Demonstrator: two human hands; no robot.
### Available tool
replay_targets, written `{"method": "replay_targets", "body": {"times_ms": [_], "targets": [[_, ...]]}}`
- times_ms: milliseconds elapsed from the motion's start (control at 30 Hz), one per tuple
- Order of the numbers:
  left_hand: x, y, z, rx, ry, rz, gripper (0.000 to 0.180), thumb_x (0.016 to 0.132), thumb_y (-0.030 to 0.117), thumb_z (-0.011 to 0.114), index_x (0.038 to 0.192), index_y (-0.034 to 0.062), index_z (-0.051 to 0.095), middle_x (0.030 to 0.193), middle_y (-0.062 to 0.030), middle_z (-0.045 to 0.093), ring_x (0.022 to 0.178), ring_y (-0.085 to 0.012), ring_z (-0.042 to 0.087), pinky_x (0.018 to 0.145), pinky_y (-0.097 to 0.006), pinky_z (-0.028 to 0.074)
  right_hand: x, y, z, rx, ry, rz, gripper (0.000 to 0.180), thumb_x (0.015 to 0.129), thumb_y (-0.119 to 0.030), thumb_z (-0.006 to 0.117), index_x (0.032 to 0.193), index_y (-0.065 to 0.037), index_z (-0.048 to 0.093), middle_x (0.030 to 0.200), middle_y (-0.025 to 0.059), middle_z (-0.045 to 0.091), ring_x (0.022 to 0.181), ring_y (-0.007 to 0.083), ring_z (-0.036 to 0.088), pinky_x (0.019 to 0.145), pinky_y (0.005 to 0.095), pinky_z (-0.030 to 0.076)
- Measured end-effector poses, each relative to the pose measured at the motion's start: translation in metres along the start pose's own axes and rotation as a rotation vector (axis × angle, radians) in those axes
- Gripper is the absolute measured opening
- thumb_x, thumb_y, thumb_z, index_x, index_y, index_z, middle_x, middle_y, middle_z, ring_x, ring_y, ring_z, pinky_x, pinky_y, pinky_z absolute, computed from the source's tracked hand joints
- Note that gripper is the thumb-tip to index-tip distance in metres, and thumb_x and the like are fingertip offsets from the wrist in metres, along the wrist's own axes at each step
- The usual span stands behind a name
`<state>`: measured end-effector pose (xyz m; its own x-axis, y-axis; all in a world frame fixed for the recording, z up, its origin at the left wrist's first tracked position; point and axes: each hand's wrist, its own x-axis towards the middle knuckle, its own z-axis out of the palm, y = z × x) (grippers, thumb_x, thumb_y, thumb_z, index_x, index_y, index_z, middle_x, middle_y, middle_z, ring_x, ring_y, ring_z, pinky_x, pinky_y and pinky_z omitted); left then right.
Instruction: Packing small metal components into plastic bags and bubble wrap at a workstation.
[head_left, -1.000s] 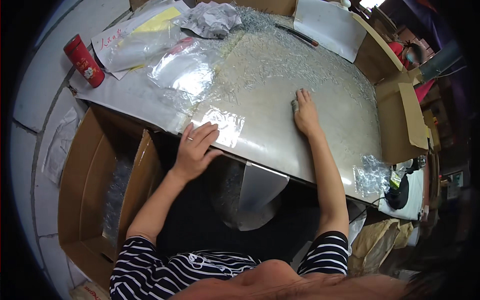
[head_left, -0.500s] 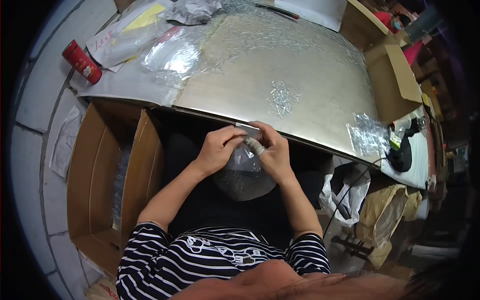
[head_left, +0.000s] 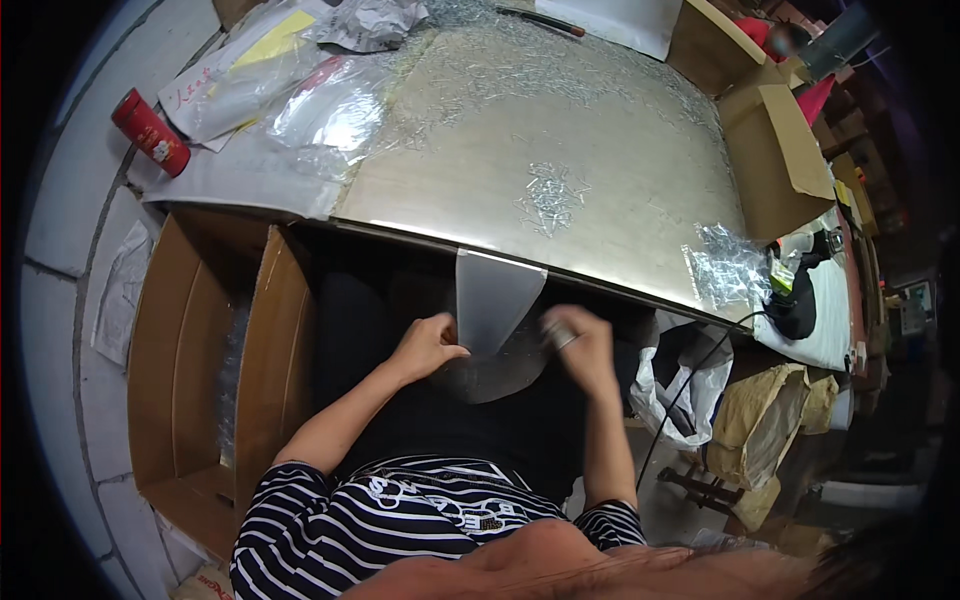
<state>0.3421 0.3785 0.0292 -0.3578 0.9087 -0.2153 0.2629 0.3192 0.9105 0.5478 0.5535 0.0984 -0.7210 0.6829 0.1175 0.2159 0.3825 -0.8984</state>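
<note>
A grey, smooth chute-like piece slopes down from the table's front edge, narrowing towards me. Beside its lower end, my left hand is closed, thumb against the curled fingers; what they pinch, if anything, is hidden. To the right of the chute and apart from it is my right hand, its fingers smeared by motion, with a pale wrap on one finger. Below the chute, over my lap, lies a rounded, dull grey see-through thing. A small pile of thin metal pins rests on the metal tabletop.
Many more pins are strewn across the table's far side. A clear bag of pins lies at the right corner. Open cardboard boxes stand at left and far right. A red cylinder and plastic sheets occupy the left.
My hands were together at the table edge around a small clear plastic bag. Now they are apart and lower, the right moved rightward, and the grey chute shows between them.
</note>
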Motion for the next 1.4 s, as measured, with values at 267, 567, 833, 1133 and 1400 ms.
{"method": "replay_targets", "body": {"times_ms": [267, 567, 833, 1133, 1400], "targets": [[0.024, 0.015, -0.011, -0.523, -0.001, 0.044, 0.036, 0.077, 0.001, 0.076, 0.109, -0.0049, 0.06, 0.088, -0.0074, 0.068, 0.08, -0.011, 0.065, 0.074, -0.025, 0.053, 0.19, 0.045, -0.081, -0.942, 0.308, -0.04, 0.055, 0.097, -0.038, 0.049, 0.135, 0.002, 0.048, 0.139, 0.0228, 0.048, 0.13, 0.0369, 0.043, 0.113, 0.0414, 0.029], [0.009, -0.014, 0.038, -1.05, 0.007, -0.177, 0.043, 0.089, 0.041, 0.066, 0.098, -0.0012, 0.068, 0.086, -0.0037, 0.065, 0.068, -0.0084, 0.056, 0.069, -0.023, 0.045, 0.19, -0.02, 0.025, -0.701, -0.245, -0.445, 0.049, 0.093, -0.022, 0.053, 0.14, -0.008, 0.046, 0.149, 0.0119, 0.041, 0.141, 0.0314, 0.032, 0.115, 0.0391, 0.027], [0.017, -0.101, 0.015, -1.547, -0.56, -0.308, 0.09, 0.09, 0.075, 0.029, 0.102, -0.0056, 0.066, 0.084, -0.0129, 0.07, 0.073, -0.0222, 0.065, 0.074, -0.027, 0.05, 0.066, -0.086, 0.061, -0.586, -0.05, -0.291, 0.035, 0.088, 0.001, 0.051, 0.122, 0.002, 0.059, 0.132, 0.019, 0.056, 0.131, 0.0338, 0.046, 0.108, 0.04, 0.038], [-0.009, -0.03, 0.031, -1.285, -0.601, -0.045, 0.055, 0.096, 0.037, 0.055, 0.133, -0.0031, 0.05, 0.131, -0.0166, 0.058, 0.122, -0.0269, 0.055, 0.103, -0.036, 0.045, -0.016, -0.066, 0.026, -0.199, -0.023, -0.089, 0.031, 0.084, 0.01, 0.056, 0.112, 0.001, 0.064, 0.106, 0.0153, 0.068, 0.099, 0.0252, 0.066, 0.088, 0.0295, 0.049], [-0.013, -0.036, 0.034, -0.96, -0.455, -0.163, 0.046, 0.077, 0.004, 0.074, 0.121, -0.0016, 0.058, 0.108, -0.0096, 0.067, 0.094, -0.0178, 0.067, 0.08, -0.031, 0.057, -0.036, -0.037, 0.07, -0.237, -0.213, -0.142, 0.037, 0.079, 0.008, 0.054, 0.114, -0.001, 0.062, 0.113, 0.0199, 0.063, 0.107, 0.0366, 0.061, 0.092, 0.0407, 0.049]]}}
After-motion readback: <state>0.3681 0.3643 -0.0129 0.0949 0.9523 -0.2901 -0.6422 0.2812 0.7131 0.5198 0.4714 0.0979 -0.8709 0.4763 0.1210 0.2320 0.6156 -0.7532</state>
